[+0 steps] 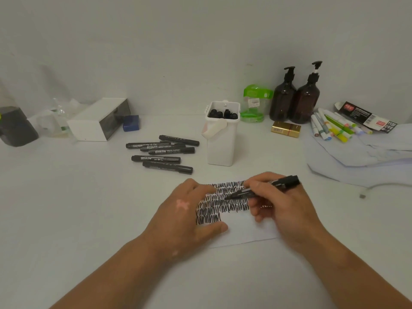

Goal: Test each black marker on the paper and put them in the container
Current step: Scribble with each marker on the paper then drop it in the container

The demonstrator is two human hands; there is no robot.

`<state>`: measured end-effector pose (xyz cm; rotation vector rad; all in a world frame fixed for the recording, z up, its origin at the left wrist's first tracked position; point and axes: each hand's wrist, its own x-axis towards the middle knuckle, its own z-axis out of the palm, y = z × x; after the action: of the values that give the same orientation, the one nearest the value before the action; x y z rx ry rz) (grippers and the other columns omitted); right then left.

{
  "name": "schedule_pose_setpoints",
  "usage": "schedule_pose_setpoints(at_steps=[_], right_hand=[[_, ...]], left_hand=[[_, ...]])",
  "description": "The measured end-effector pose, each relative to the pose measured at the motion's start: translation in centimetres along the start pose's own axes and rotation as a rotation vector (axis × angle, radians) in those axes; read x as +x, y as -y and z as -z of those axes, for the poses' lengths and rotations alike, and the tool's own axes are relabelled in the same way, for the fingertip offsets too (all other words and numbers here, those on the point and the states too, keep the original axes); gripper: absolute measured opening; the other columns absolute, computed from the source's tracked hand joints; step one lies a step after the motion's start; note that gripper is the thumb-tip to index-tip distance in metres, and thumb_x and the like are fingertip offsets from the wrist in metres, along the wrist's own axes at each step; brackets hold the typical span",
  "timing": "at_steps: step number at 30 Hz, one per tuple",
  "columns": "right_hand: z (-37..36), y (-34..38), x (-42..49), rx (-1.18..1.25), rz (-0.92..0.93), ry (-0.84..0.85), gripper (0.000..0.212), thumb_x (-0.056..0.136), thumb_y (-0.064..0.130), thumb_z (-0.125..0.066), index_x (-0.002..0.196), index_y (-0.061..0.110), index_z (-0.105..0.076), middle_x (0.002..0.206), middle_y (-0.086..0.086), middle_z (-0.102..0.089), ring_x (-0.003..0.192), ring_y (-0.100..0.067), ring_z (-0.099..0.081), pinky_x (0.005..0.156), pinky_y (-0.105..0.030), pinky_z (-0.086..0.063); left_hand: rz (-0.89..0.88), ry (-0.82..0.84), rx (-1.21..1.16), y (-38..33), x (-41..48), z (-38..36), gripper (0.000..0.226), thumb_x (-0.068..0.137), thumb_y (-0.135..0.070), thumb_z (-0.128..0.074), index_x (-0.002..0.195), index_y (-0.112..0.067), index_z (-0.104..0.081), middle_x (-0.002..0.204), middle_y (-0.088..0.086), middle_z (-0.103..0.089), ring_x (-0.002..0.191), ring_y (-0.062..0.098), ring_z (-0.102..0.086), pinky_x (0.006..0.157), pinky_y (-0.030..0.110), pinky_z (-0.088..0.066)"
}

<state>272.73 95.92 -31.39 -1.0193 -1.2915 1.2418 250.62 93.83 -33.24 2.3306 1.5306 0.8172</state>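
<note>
Black marker (242,194) in the grip of right hand (282,205) (tip on paper (242,229)); left hand (185,211) flat on it

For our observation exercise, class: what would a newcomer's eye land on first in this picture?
The dense black scribbles on the paper at centre front, where the right hand pinches a black marker tip-down and the left hand lies flat. Behind, loose markers lie left of the white container.
</note>
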Motion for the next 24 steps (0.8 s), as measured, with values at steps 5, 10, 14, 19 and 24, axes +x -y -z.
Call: schedule_pose_setpoints(at_steps=[5, 10, 14, 19, 24], right_hand=[[-0.6, -1.3, 0.0, -0.219, -0.079, 0.058, 0.025, 0.065, 0.038, -0.074, 0.082, 0.019, -0.076, 0.060, -0.004, -0.067, 0.051, -0.018, -0.059, 0.046, -0.028, -0.049], [-0.8, -1.8, -0.1, -0.420, -0.055, 0.035, 0.022, 0.065, 0.036, -0.070, 0.084, 0.026, -0.075, 0.056, -0.001, -0.067, 0.045, -0.014, -0.057, 0.045, -0.025, -0.046], [-0.9, -1.7, -0.2, -0.432, -0.046, 0.032, 0.019, 0.067, 0.037, -0.071, 0.084, 0.028, -0.074, 0.057, -0.002, -0.067, 0.044, -0.014, -0.057, 0.046, -0.024, -0.047], [-0.9, -1.4, -0.3, -0.521, -0.050, 0.076, 0.010, 0.069, 0.033, -0.070, 0.078, 0.030, -0.073, 0.053, 0.010, -0.064, 0.046, -0.007, -0.055, 0.051, -0.026, -0.045], [-0.8, -1.4, -0.2, -0.537, -0.050, 0.024, 0.005, 0.078, 0.026, -0.074, 0.080, 0.031, -0.071, 0.052, 0.011, -0.063, 0.043, -0.006, -0.055, 0.048, -0.020, -0.044]], left_hand=[[0.011, 0.091, 0.076, 0.7, 0.0, -0.4, 0.069, 0.072, -0.075, -0.067, 0.132, -0.041, -0.060, 0.115, -0.017, -0.048, 0.109, 0.007, -0.044, 0.099, 0.027, -0.041], [0.029, 0.109, 0.092, 1.1, 0.0, -0.3, 0.072, 0.070, -0.081, -0.061, 0.132, -0.044, -0.059, 0.118, -0.019, -0.045, 0.111, 0.006, -0.041, 0.099, 0.027, -0.040], [0.037, 0.110, 0.094, 1.0, 0.0, -0.3, 0.071, 0.070, -0.080, -0.062, 0.132, -0.044, -0.059, 0.118, -0.019, -0.045, 0.111, 0.006, -0.041, 0.099, 0.027, -0.041], [0.036, 0.111, 0.101, 1.0, 0.0, -0.4, 0.068, 0.072, -0.077, -0.065, 0.132, -0.045, -0.059, 0.120, -0.018, -0.046, 0.115, 0.007, -0.042, 0.101, 0.026, -0.040], [0.047, 0.107, 0.093, 0.7, 0.0, -0.3, 0.067, 0.072, -0.075, -0.067, 0.131, -0.044, -0.060, 0.120, -0.018, -0.046, 0.115, 0.006, -0.042, 0.101, 0.026, -0.039]])
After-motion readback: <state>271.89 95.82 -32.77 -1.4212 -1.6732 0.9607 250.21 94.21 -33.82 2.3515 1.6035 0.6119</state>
